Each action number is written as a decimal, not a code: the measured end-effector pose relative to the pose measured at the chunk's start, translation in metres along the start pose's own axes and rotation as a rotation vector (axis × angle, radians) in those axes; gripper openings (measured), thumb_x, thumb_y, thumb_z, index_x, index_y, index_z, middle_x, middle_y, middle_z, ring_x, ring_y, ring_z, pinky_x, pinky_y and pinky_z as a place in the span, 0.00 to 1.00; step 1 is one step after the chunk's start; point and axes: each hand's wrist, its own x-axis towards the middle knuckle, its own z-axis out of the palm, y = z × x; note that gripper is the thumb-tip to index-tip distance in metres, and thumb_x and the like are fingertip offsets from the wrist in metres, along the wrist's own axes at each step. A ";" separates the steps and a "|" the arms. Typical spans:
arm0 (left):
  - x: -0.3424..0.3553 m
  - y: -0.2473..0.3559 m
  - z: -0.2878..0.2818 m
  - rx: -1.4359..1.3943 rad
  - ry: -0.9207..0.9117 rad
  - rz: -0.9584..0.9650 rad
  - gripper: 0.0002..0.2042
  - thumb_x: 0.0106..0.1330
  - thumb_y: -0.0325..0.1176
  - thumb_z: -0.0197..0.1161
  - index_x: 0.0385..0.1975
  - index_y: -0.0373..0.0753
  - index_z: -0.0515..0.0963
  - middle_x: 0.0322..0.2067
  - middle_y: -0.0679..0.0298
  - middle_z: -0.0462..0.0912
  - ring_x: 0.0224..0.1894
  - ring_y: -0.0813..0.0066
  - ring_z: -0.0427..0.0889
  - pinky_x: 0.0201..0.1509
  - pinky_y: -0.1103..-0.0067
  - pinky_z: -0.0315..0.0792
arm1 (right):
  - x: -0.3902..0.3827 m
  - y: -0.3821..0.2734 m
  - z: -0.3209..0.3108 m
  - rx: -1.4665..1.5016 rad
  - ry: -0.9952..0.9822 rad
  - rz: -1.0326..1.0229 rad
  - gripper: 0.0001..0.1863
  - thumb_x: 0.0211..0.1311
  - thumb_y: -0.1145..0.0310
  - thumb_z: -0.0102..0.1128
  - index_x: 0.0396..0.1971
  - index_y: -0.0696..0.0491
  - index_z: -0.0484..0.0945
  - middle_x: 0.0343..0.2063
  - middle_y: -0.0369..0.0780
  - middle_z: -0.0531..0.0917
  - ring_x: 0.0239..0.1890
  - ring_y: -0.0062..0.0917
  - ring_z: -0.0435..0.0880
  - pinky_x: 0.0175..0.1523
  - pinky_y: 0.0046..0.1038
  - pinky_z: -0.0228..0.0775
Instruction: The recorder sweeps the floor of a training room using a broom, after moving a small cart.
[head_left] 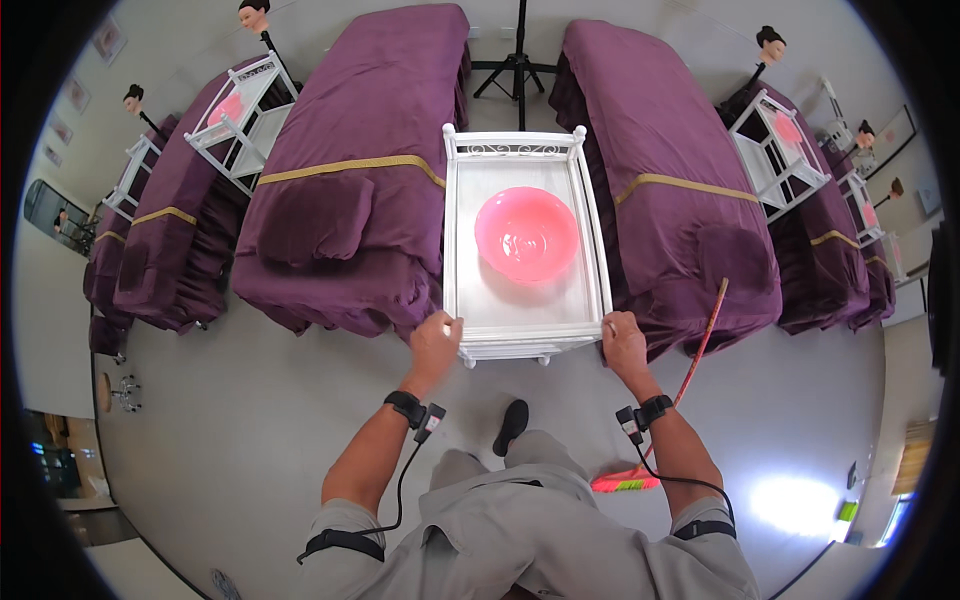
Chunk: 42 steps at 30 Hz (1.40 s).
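Observation:
A white trolley (520, 309) with a scrollwork rail at its far end stands in front of me, between two beds. On its top shelf sits a glossy pink basin (527, 236). My left hand (435, 345) is closed round the near left corner post of the trolley. At the near right corner, my right hand (625, 345) grips the other post in the same way. Both arms reach forward, with a strapped black device on each wrist.
Purple-covered massage beds (385, 110) (660, 120) flank the trolley closely. A broom (700, 345) leans on the right bed, its red head (627, 481) on the floor near my right arm. A black tripod (518, 65) stands behind. More trolleys (240, 140) and mannequin heads (770, 45) line both sides.

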 end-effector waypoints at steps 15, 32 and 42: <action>0.207 -0.040 -0.049 0.021 -0.190 -0.182 0.12 0.57 0.39 0.63 0.24 0.35 0.76 0.26 0.51 0.80 0.31 0.49 0.79 0.36 0.63 0.72 | 0.168 -0.063 0.048 -0.015 -0.146 -0.174 0.04 0.50 0.76 0.59 0.27 0.52 0.75 0.27 0.44 0.73 0.27 0.39 0.76 0.30 0.37 0.69; 0.459 -0.061 0.049 0.029 -0.276 -0.173 0.13 0.55 0.40 0.65 0.24 0.35 0.77 0.27 0.50 0.81 0.34 0.49 0.80 0.39 0.63 0.72 | 0.390 -0.027 0.102 -0.110 -0.157 -0.011 0.05 0.55 0.75 0.56 0.33 0.53 0.73 0.30 0.47 0.73 0.30 0.44 0.76 0.34 0.39 0.69; 0.605 -0.041 0.137 0.046 -0.231 -0.180 0.14 0.57 0.41 0.63 0.24 0.35 0.76 0.28 0.49 0.81 0.34 0.49 0.79 0.38 0.62 0.71 | 0.558 0.045 0.119 -0.075 -0.092 0.026 0.04 0.55 0.75 0.55 0.31 0.53 0.73 0.30 0.47 0.72 0.30 0.47 0.75 0.33 0.42 0.67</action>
